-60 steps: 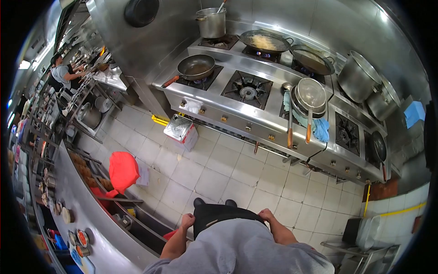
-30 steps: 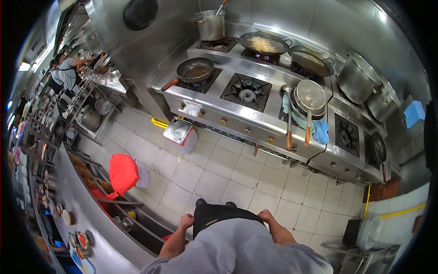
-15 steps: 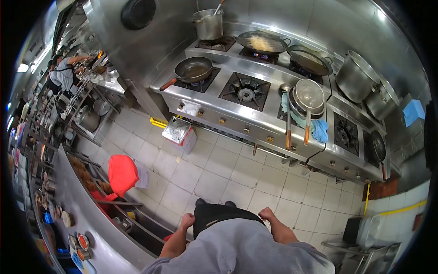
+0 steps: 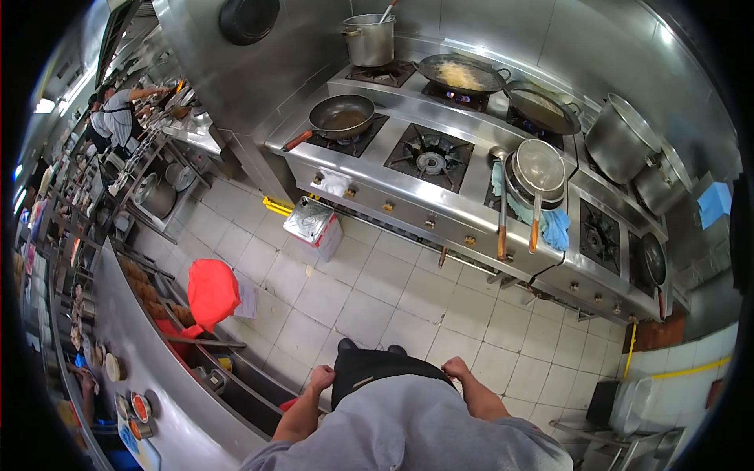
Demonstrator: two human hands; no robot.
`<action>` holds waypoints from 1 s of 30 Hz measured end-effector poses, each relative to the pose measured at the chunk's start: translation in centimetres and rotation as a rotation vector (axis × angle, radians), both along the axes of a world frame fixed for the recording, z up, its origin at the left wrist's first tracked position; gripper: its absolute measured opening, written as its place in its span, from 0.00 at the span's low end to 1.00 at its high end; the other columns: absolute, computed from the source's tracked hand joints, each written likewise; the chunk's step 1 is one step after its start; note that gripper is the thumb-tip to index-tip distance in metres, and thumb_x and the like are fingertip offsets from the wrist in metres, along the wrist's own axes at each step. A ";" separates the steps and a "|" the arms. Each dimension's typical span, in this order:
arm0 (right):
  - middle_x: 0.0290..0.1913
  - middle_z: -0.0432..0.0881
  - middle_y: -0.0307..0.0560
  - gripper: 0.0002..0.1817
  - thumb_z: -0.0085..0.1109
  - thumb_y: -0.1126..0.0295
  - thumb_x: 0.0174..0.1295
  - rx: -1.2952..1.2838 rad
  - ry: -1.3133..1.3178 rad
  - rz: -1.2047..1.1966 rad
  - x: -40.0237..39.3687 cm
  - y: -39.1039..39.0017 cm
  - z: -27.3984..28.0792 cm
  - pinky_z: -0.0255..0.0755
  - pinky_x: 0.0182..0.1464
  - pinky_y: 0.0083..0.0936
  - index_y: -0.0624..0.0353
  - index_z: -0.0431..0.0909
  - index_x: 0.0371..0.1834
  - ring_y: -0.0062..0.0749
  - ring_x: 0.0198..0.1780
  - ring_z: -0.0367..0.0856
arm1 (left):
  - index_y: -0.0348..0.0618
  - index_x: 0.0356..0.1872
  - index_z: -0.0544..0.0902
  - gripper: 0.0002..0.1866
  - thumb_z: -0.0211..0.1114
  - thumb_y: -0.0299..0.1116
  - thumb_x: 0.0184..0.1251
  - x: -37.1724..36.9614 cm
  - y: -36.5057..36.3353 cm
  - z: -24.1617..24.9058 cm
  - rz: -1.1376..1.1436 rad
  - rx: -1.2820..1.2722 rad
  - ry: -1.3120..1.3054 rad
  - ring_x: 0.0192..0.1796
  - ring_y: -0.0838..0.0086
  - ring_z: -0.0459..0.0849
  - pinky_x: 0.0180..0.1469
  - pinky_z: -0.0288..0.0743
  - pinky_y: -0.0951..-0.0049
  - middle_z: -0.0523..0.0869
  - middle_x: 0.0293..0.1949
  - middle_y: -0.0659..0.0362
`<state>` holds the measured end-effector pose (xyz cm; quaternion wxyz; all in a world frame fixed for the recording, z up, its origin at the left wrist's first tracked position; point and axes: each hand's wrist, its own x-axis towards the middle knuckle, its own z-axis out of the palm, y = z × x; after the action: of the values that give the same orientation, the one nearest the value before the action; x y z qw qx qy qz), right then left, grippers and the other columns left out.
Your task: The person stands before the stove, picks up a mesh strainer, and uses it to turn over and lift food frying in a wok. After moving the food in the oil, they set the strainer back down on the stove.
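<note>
My left hand (image 4: 321,377) hangs beside the left edge of my black apron (image 4: 369,370), its fingers curled in with nothing visible in them. On the other side, my right hand (image 4: 455,367) is held near the apron's right edge, also with curled fingers and no object showing. Both hands are well away from the stove (image 4: 369,169) in front of me. On its front burner sits a frying pan (image 4: 342,118) with a red-brown handle. Behind, a wok (image 4: 462,76) holds pale food in liquid over a blue flame.
A mesh strainer (image 4: 539,166) rests on a pot at the stove's front, beside a blue cloth (image 4: 556,228). A square tin (image 4: 312,222) stands on the floor. A red cover (image 4: 212,294) hangs by the steel counter (image 4: 169,377) at left. Two people (image 4: 118,118) work farther back.
The view has turned slightly, so the stove and its pans appear a little farther right. My hands stay in nearly the same place beside the apron.
</note>
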<state>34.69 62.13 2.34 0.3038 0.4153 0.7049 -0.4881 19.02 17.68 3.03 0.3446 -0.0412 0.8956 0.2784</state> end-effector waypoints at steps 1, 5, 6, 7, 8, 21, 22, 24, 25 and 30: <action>0.17 0.78 0.45 0.09 0.59 0.69 0.46 -0.006 -0.006 -0.004 -0.1 0.1 -0.4 0.71 0.21 0.22 0.67 0.80 0.22 0.26 0.18 0.76 | 0.38 0.29 0.83 0.13 0.56 0.35 0.47 0.0 0.1 0.2 -0.013 0.004 0.001 0.38 0.58 0.83 0.44 0.74 0.65 0.83 0.32 0.46; 0.17 0.78 0.46 0.09 0.58 0.70 0.47 0.009 -0.005 0.003 0.0 0.0 -0.5 0.70 0.20 0.23 0.67 0.80 0.21 0.26 0.17 0.75 | 0.39 0.29 0.83 0.13 0.56 0.35 0.46 0.0 0.1 0.3 0.042 -0.017 -0.055 0.38 0.60 0.83 0.43 0.75 0.67 0.84 0.31 0.47; 0.17 0.78 0.46 0.09 0.58 0.70 0.47 0.008 -0.002 0.003 0.2 -0.1 -0.5 0.70 0.19 0.23 0.67 0.80 0.21 0.25 0.17 0.75 | 0.39 0.29 0.83 0.13 0.56 0.35 0.46 -0.1 -0.1 0.2 0.041 -0.009 -0.053 0.38 0.60 0.83 0.43 0.74 0.67 0.83 0.31 0.47; 0.16 0.77 0.46 0.09 0.58 0.70 0.47 0.006 0.002 0.004 0.3 -0.2 -0.4 0.69 0.19 0.23 0.67 0.80 0.21 0.25 0.16 0.74 | 0.39 0.29 0.83 0.13 0.56 0.35 0.46 -0.1 -0.2 0.1 0.040 -0.001 -0.051 0.38 0.60 0.83 0.43 0.74 0.67 0.83 0.31 0.47; 0.16 0.77 0.45 0.09 0.59 0.70 0.47 0.006 0.008 0.005 0.2 -0.2 -0.3 0.68 0.19 0.23 0.67 0.80 0.21 0.25 0.16 0.74 | 0.39 0.29 0.83 0.13 0.56 0.35 0.46 -0.2 -0.3 0.1 0.039 0.008 -0.046 0.38 0.60 0.83 0.43 0.74 0.66 0.83 0.31 0.47; 0.15 0.76 0.45 0.09 0.60 0.70 0.47 0.038 0.030 0.001 1.1 0.2 0.0 0.67 0.19 0.24 0.67 0.80 0.21 0.25 0.15 0.73 | 0.42 0.31 0.83 0.13 0.56 0.35 0.46 -0.1 0.3 -0.1 0.020 -0.021 -0.051 0.40 0.59 0.82 0.46 0.74 0.66 0.83 0.34 0.47; 0.16 0.76 0.45 0.09 0.60 0.70 0.47 0.029 0.021 -0.005 1.2 0.3 0.0 0.67 0.19 0.24 0.67 0.80 0.22 0.25 0.16 0.73 | 0.42 0.31 0.83 0.13 0.56 0.35 0.46 0.0 0.4 -0.2 0.023 -0.025 -0.055 0.41 0.58 0.82 0.47 0.74 0.66 0.83 0.34 0.47; 0.16 0.77 0.45 0.09 0.61 0.70 0.47 0.021 0.015 -0.015 1.1 0.5 -0.1 0.68 0.19 0.24 0.67 0.80 0.23 0.26 0.16 0.73 | 0.42 0.31 0.83 0.13 0.56 0.35 0.46 -0.1 0.5 -0.4 0.028 -0.024 -0.055 0.41 0.58 0.82 0.47 0.74 0.66 0.83 0.34 0.47; 0.17 0.77 0.45 0.09 0.61 0.70 0.47 0.021 0.014 -0.019 1.1 0.5 -0.1 0.68 0.19 0.23 0.67 0.81 0.23 0.25 0.16 0.74 | 0.42 0.31 0.83 0.13 0.56 0.34 0.46 -0.1 0.5 -0.6 0.029 -0.021 -0.053 0.41 0.58 0.82 0.47 0.73 0.66 0.83 0.34 0.47; 0.17 0.78 0.48 0.09 0.57 0.70 0.46 0.017 0.039 -0.003 1.4 0.6 -0.5 0.75 0.22 0.24 0.66 0.79 0.18 0.29 0.17 0.78 | 0.38 0.29 0.82 0.10 0.58 0.32 0.47 0.2 0.2 -1.5 -0.030 -0.003 0.077 0.26 0.70 0.81 0.32 0.75 0.71 0.83 0.23 0.53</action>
<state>36.04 62.78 1.86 0.2854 0.4094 0.7144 -0.4905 19.24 17.88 1.55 0.3140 -0.0176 0.9091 0.2731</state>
